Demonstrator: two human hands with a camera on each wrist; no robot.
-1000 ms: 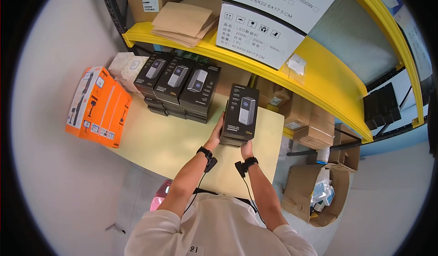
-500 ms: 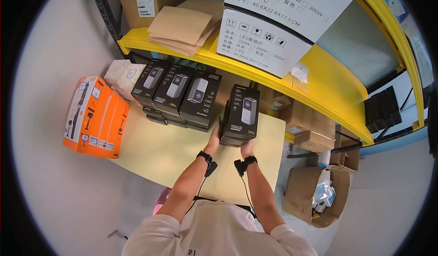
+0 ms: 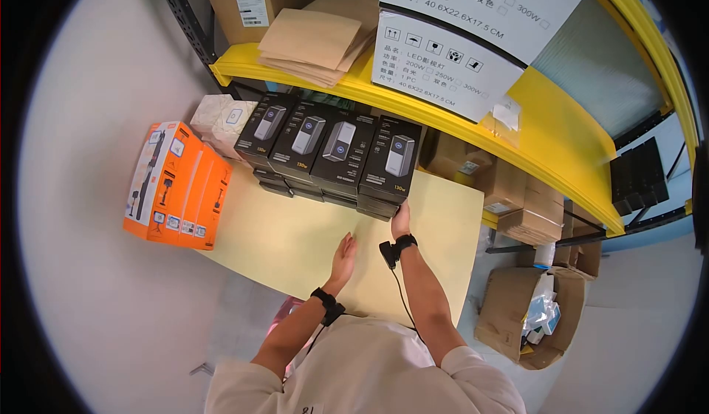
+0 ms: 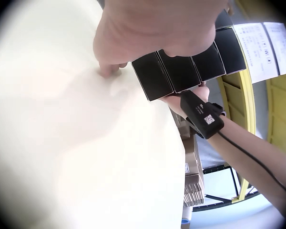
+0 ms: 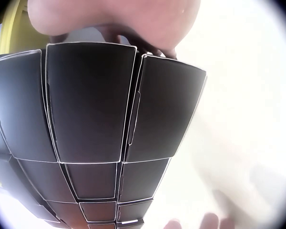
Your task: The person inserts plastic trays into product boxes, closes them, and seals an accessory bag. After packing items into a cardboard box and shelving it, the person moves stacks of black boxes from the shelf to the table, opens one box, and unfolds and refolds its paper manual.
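Observation:
Black boxes with a picture of a silver device on top stand in a row of stacks at the back of the table. My right hand (image 3: pixel 401 220) rests against the right side of the end stack (image 3: pixel 389 159), near its front corner. The right wrist view shows its fingers along the side of the stacked boxes (image 5: pixel 90 105), partly hidden by the palm. Nearer my body, my left hand (image 3: pixel 343 260) hovers over the pale yellow table (image 3: pixel 288 244), apart from the boxes, its fingers loosely extended and holding nothing.
An orange box (image 3: pixel 181 185) stands at the table's left, with a white patterned box (image 3: pixel 225 122) behind it. A yellow shelf (image 3: pixel 546 141) overhangs the back, bearing large white cartons (image 3: pixel 450 59) and brown envelopes (image 3: pixel 314 37). An open carton (image 3: pixel 509 318) sits on the floor at right.
The stack that both hands held has moved back and left against the row. My left hand has let go and drawn back toward my body; my right hand stays at the stack's side.

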